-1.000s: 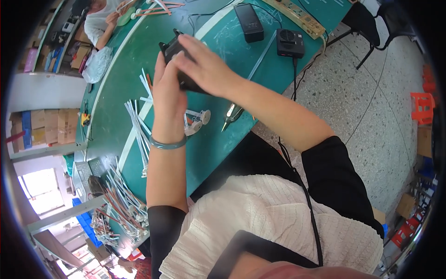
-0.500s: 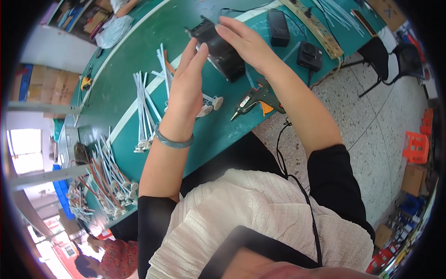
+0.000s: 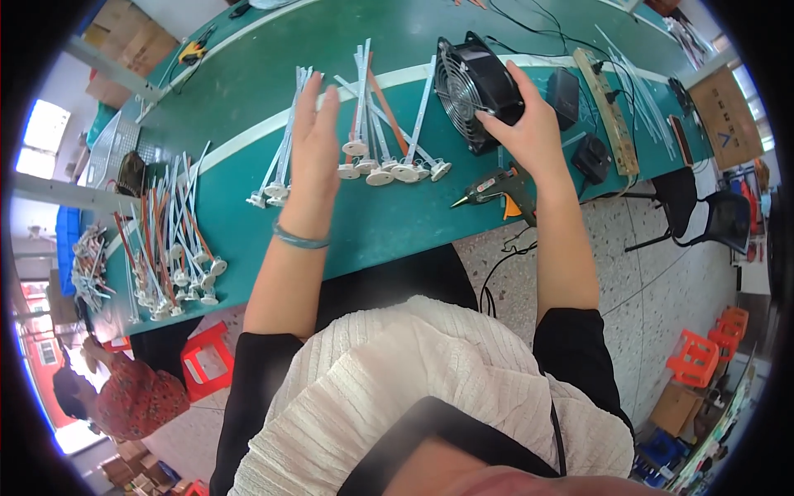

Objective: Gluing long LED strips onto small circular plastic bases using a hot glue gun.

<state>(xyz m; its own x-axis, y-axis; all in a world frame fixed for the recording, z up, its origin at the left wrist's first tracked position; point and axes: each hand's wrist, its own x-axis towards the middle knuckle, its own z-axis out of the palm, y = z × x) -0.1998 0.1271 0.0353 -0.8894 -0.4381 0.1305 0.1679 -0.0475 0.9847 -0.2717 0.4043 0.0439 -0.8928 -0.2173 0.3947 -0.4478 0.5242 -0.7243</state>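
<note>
Clasping the black boxy fan (image 3: 490, 76) with its round wire grille (image 3: 457, 89) facing left, the right hand (image 3: 535, 134) spans its near right side over the green bench (image 3: 397, 227); the left hand (image 3: 317, 149), flat, empty, is farther off, between bunches of pale disc-ended strips (image 3: 381, 177)

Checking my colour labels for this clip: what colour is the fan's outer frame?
Black; the fan's outer frame shows best in the head view.
</note>
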